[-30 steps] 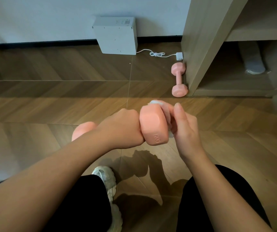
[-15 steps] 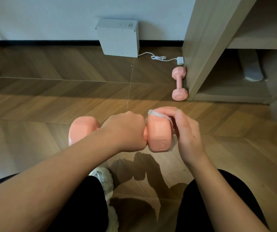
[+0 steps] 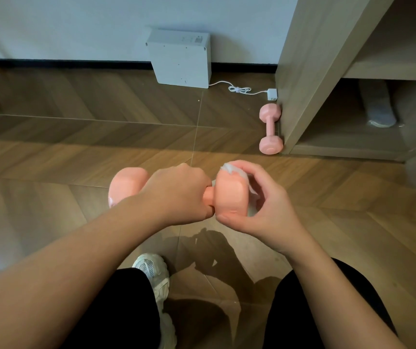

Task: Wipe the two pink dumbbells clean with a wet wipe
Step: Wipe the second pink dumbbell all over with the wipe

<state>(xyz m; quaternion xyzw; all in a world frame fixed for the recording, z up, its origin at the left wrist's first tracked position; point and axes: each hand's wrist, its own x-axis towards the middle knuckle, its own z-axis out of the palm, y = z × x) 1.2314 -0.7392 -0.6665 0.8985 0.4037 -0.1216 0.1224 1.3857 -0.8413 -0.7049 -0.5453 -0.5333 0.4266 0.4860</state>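
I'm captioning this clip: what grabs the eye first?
The pink dumbbell held mid-frame: the left hand grips its handle while the right hand presses a white wet wipe round its right head. A second pink dumbbell lies on the floor beside the wooden shelf unit.

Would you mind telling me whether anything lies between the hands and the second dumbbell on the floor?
Nothing visible does: only bare floor separates the right hand from the second dumbbell lying beside the shelf unit.

The left hand [image 3: 176, 195] hides the handle of the dumbbell [image 3: 231, 196]; the wipe [image 3: 229, 169] lies mostly hidden behind its head.
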